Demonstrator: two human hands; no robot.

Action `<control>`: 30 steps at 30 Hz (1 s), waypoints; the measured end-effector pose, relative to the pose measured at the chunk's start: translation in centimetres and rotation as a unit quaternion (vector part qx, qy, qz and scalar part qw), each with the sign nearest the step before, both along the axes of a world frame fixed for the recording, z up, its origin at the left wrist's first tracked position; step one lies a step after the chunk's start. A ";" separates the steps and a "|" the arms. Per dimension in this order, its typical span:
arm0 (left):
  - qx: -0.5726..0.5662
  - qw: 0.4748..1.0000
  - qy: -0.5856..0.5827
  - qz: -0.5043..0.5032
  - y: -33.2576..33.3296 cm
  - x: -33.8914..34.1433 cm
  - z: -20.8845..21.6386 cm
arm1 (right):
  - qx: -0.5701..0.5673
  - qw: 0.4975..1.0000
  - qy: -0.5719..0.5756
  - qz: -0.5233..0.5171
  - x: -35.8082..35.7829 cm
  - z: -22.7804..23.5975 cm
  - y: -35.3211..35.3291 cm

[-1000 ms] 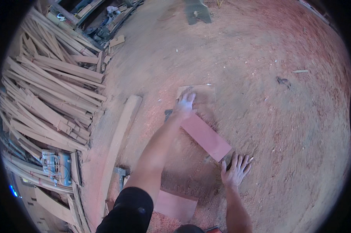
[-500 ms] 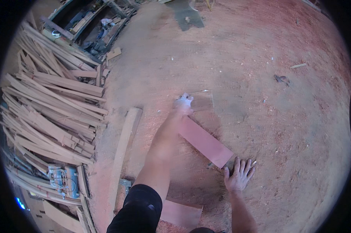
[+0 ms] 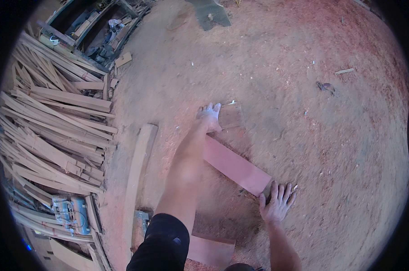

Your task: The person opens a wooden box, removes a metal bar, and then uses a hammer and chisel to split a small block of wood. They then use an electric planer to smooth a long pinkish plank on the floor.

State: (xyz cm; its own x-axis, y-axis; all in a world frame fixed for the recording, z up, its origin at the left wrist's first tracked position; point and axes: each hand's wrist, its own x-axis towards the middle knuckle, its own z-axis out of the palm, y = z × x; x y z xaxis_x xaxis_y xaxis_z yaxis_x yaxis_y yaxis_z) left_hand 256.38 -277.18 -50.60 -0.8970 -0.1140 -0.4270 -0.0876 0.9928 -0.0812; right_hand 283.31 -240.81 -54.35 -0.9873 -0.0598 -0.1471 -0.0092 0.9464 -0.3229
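Observation:
A flat reddish rectangular board lies slantwise on the dusty ground. My left arm stretches forward out of a black sleeve. My left hand is beside the board's far left end, palm down, fingers apart; whether it touches the board is hard to tell. At the near right end, my right hand rests on the ground with fingers spread, its thumb close against the board's corner. Just right of my left hand is a faint squarish flat piece, nearly the colour of the soil. Neither hand grips anything.
A second reddish board lies close to me, partly behind my sleeve. To the left are a long wooden beam, a small grey-blue object, a large stack of lumber and a blue machine with a tank. Debris fills a wooden frame.
The whole view has shifted slightly, so most of the scene sits a little further left. My hands remain at the board's two ends; the fingers of my left hand show more clearly.

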 end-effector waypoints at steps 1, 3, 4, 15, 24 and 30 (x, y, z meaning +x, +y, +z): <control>-0.002 1.000 0.014 -0.002 -0.2 0.8 0.9 | 0.001 1.000 0.013 0.006 0.1 -0.2 0.0; 0.102 0.989 0.090 0.061 -0.9 3.0 3.4 | 0.006 1.000 0.010 -0.003 0.2 -0.7 0.0; 0.153 0.977 0.115 0.098 -1.5 4.3 4.9 | 0.003 1.000 0.023 -0.001 0.3 -1.0 0.0; 0.787 0.323 0.323 0.414 -1.6 45.4 15.3 | 0.096 0.993 0.061 0.020 1.2 -0.6 0.0; 0.869 0.120 0.426 0.223 5.3 82.9 20.4 | 0.177 0.969 0.055 0.161 -0.2 -3.0 2.7; 0.766 -0.036 0.535 0.356 12.1 96.3 17.3 | -0.284 0.934 0.044 0.213 6.8 1.6 -2.6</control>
